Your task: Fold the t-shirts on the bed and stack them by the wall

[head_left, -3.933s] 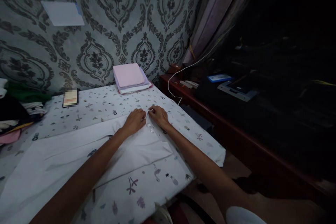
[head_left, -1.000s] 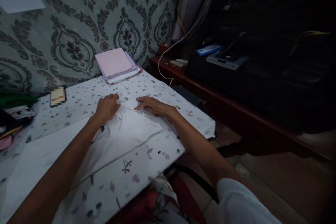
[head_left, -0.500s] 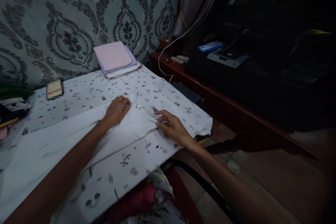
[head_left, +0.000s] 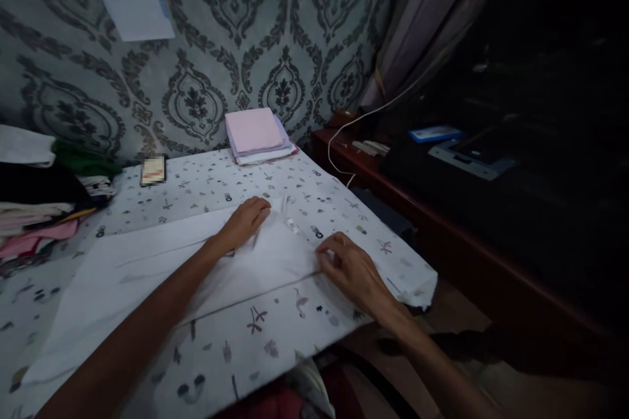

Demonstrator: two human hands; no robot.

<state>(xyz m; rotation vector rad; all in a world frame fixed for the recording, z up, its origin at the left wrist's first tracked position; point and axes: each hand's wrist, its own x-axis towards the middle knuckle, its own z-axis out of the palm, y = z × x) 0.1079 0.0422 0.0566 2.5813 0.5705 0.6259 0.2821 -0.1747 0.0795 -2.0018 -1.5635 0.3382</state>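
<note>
A white shirt (head_left: 162, 255) lies folded lengthwise on the patterned cloth covering the table, its neckline and a small label (head_left: 293, 226) at the right end. My left hand (head_left: 247, 221) lies on the fabric near the neckline, fingers extended and bent slightly downward. At the shirt's right edge, my right hand (head_left: 350, 268) has its thumb and fingertips brought together on the cloth. The exact grip there is partly blurred.
Folded pink, lilac and white cloths (head_left: 258, 131) form a stack at the back. Clothes (head_left: 44, 209) are piled at the left, and a small pixelated item (head_left: 153, 170) sits near the wall. A white cable (head_left: 339, 167) hangs over a dark red wooden edge (head_left: 393, 190).
The view has swung left and up, bringing more of the clothes pile into sight. My right fingers, spread before, have drawn together at the shirt's edge. My left hand stays on the shirt.
</note>
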